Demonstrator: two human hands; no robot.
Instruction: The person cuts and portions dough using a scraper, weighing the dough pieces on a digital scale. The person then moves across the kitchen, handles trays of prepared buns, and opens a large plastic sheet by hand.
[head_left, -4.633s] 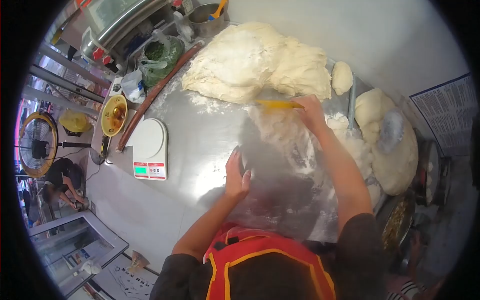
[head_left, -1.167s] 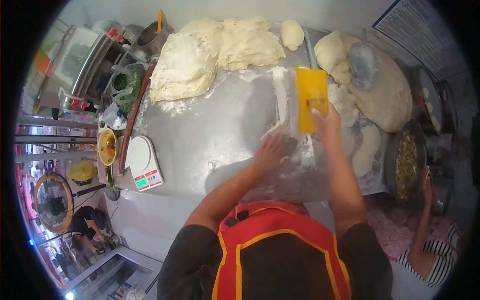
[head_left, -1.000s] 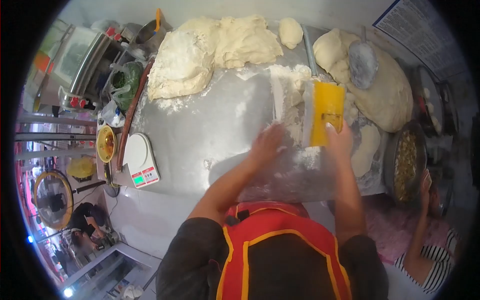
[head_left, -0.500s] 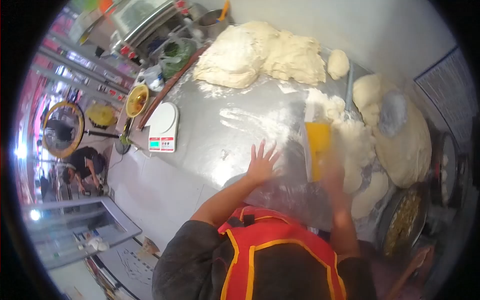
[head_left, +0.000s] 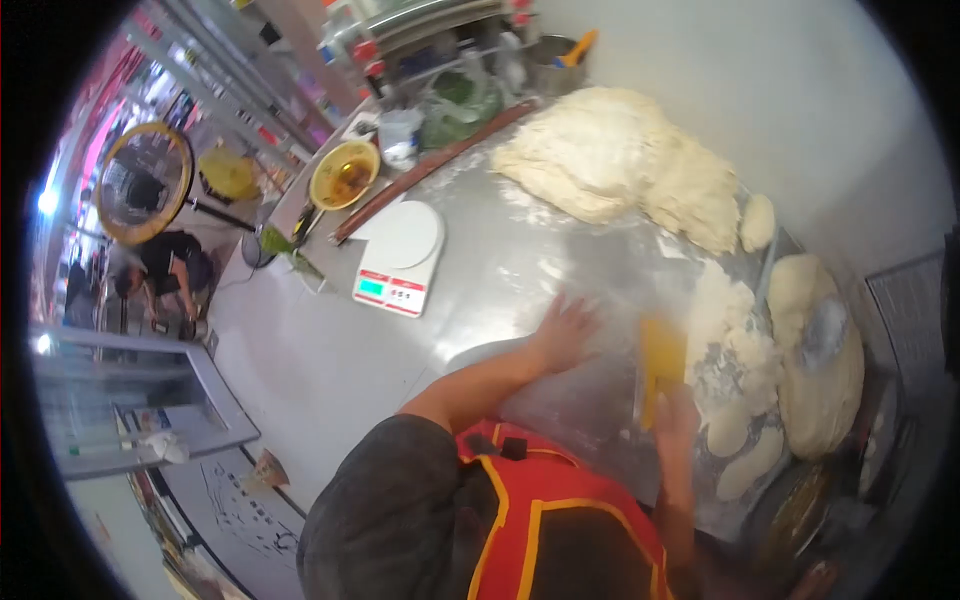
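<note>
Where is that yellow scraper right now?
In the head view, the yellow scraper is right of centre, held in the person's right hand at the metal worktop, just left of the white floury patch.

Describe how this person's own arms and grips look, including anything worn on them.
The left arm has a dark short sleeve; below it, the arm and left grip are bare, no glove or watch showing. The right forearm and right grip look bare too, though blurred; the sleeve there is hard to make out.
</note>
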